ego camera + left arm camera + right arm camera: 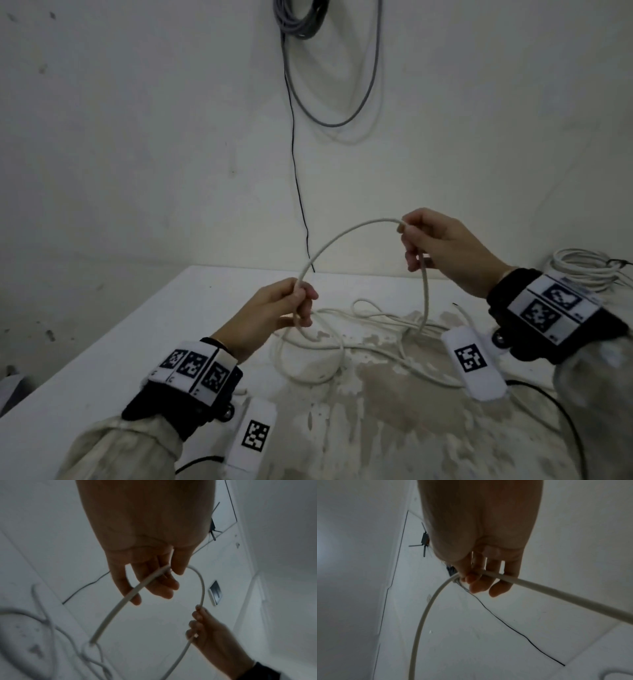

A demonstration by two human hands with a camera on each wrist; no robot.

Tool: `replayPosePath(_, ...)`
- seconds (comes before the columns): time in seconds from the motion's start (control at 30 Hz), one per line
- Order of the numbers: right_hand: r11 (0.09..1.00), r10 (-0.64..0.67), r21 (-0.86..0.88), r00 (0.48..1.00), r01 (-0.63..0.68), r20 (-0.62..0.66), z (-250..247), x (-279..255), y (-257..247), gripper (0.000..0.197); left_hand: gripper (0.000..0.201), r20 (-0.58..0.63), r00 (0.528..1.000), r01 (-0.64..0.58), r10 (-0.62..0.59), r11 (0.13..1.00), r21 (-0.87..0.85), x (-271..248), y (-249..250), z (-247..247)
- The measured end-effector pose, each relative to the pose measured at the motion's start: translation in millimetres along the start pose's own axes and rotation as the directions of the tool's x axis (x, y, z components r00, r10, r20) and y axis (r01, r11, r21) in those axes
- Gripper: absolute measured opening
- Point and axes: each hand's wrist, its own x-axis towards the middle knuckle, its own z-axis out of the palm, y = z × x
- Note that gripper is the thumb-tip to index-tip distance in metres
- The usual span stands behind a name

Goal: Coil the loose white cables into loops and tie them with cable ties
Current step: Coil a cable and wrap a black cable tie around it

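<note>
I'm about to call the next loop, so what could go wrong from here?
The slack on the table lies crossed over itself, so pulling more cable may knot it. The arc between the left hand and right hand is held only at its ends and could spring open.

1. A white-topped table [120, 349] carries everything; its flat surface meets a pale wall at the far edge.
2. Towards the near and right side the white coating is worn off in a large blotchy grey-brown patch [394, 411].
3. A loose thin white cable [370, 320] lies on the table in tangled, overlapping loops, partly over the worn patch; one strand rises off the surface.
4. At the far right edge sits a neat coil of white cable [582, 270], well apart from the loose tangle.
5. A thin black wire [561, 411] curves across the near right part of the table.
</note>
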Motion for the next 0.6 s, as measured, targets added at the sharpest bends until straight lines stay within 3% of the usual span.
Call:
replayPosePath(0.07, 0.999, 0.03, 0.033, 0.994, -0.026, -0.107, -6, -4, 6, 0.018, 0.015, 0.035, 0.999, -0.002, 0.012, 0.967, -0.254, 2, 12, 13)
replayPosePath(0.13, 0.999, 0.045, -0.005, 0.994, -0.046, -0.097, -6, -12, 16, 0.018, 0.018, 0.011, 0.997, -0.056, 0.072, 0.854, -0.518, 6, 27, 24)
replayPosePath(0.27, 0.994, 0.077, -0.09, 0.988, -0.064, 0.137, 15, -37, 36, 0.024, 0.03, -0.021, 0.963, -0.145, 0.269, 0.451, -0.881, 19, 58, 31)
replayPosePath(0.33, 0.992, 0.114, -0.079, 0.96, -0.096, 0.255, 31, -49, 44, 0.029, 0.042, -0.017, 0.934, -0.15, 0.357, 0.351, -0.924, 22, 70, 31)
replayPosePath(0.4, 0.991, 0.122, -0.085, 0.936, -0.099, 0.33, 41, -58, 52, 0.029, 0.04, -0.069, 0.924, -0.219, 0.376, 0.374, -0.901, 24, 80, 34)
replayPosePath(0.5, 0.988, 0.119, -0.124, 0.952, -0.087, 0.282, 43, -60, 62, 0.015, 0.031, -0.18, 0.911, -0.354, 0.371, 0.481, -0.802, 23, 88, 38)
replayPosePath(0.6, 0.968, 0.021, -0.244, 0.956, 0.054, 0.293, 39, -60, 57, 0.015, 0.047, -0.277, 0.893, -0.45, 0.356, 0.672, -0.588, 26, 82, 43)
